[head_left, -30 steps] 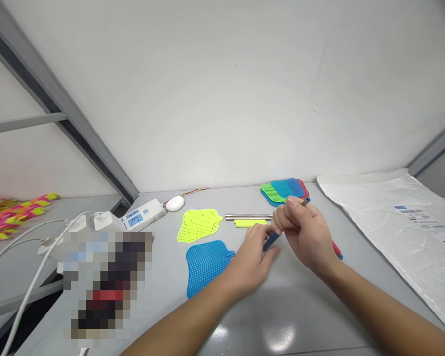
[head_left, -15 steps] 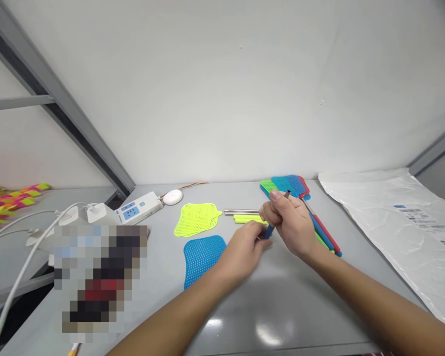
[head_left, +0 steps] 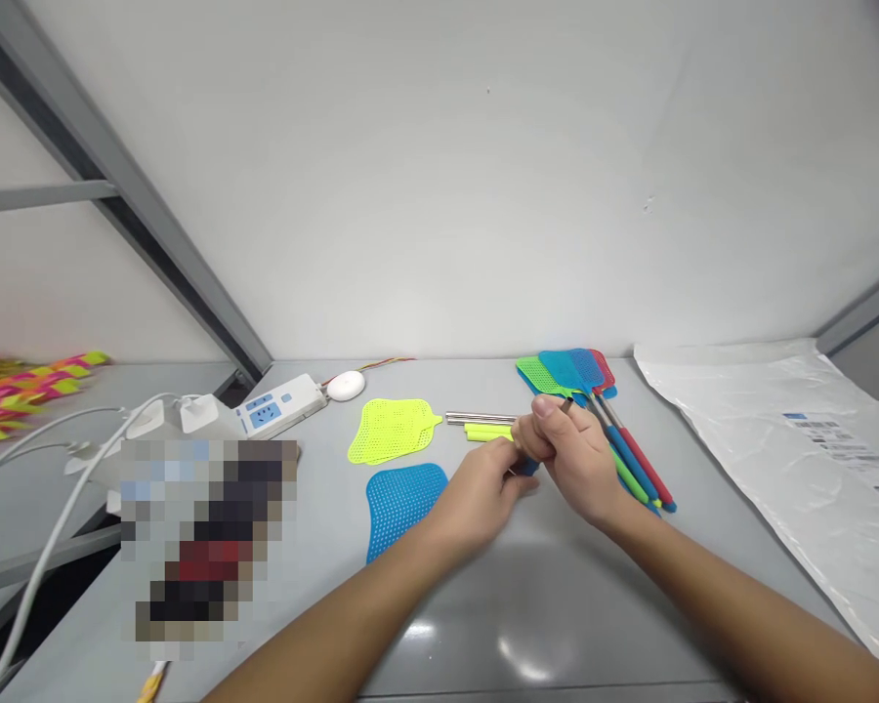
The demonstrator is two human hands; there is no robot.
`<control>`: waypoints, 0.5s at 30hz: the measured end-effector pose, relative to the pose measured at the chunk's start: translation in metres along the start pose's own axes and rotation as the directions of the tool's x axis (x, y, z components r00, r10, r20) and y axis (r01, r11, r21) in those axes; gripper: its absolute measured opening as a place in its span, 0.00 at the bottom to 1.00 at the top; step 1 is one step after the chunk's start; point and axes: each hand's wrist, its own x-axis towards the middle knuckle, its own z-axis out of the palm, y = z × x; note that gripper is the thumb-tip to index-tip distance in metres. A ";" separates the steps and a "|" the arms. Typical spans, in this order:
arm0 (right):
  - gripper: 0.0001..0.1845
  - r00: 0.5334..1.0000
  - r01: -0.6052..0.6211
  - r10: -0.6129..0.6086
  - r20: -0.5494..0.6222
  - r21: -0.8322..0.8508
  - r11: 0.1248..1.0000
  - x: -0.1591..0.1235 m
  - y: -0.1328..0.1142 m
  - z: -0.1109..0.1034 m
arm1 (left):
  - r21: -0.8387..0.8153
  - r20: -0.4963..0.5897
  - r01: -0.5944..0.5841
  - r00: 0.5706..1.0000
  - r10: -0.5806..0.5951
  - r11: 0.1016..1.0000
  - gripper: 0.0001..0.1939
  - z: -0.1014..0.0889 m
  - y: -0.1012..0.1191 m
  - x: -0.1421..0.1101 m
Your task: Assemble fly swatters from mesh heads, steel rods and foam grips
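Both hands dropped lower toward counter (head_left: pixel 557 625) since a second ago; my right hand (head_left: pixel 571 454) fingers pinching a thin blue-gripped metal rod (head_left: pixel 531 467), left hand (head_left: pixel 483 493) fingers closed on its blue end. Light, stiff, slippery steel, so grip the sleeve. Blue mesh head (head_left: pixel 402 493), yellow mesh head (head_left: pixel 392 430), finished swatters (head_left: pixel 601 410) nearby

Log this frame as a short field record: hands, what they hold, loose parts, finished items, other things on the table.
right hand: right hand closed around a blue handle
left hand: left hand at the handle's lower end
loose heads: yellow swatter head, blue swatter head
loose rods: metal rod, yellow sleeve
assembled: fly swatters, fanned out beside the right hand
other: power strip, plastic bag
surface: grey table
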 end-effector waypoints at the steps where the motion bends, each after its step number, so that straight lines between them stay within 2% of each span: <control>1: 0.26 1.000 -0.003 0.003 0.003 -0.001 1.000 0.000 0.000 0.000 | -0.008 0.008 -0.011 1.000 0.011 1.000 0.08 0.000 0.001 0.000; 4: 0.26 1.000 -0.002 0.002 0.009 -0.019 1.000 -0.002 0.000 -0.001 | 0.024 0.022 -0.061 0.998 0.061 0.998 0.10 -0.001 0.001 -0.002; 8: 0.26 1.000 0.003 -0.004 -0.023 -0.018 1.000 -0.002 -0.004 -0.005 | 0.193 0.058 -0.141 0.990 0.132 0.971 0.13 0.000 -0.002 -0.004; 13: 0.26 0.991 0.053 -0.052 -0.125 0.008 0.999 -0.006 -0.013 -0.008 | 0.480 0.092 -0.233 0.972 0.216 0.846 0.07 -0.001 -0.005 -0.005; 15: 0.25 0.982 0.062 -0.053 -0.180 0.044 0.997 -0.007 -0.018 -0.010 | 0.570 0.088 -0.239 0.969 0.231 0.786 0.09 -0.003 -0.003 -0.005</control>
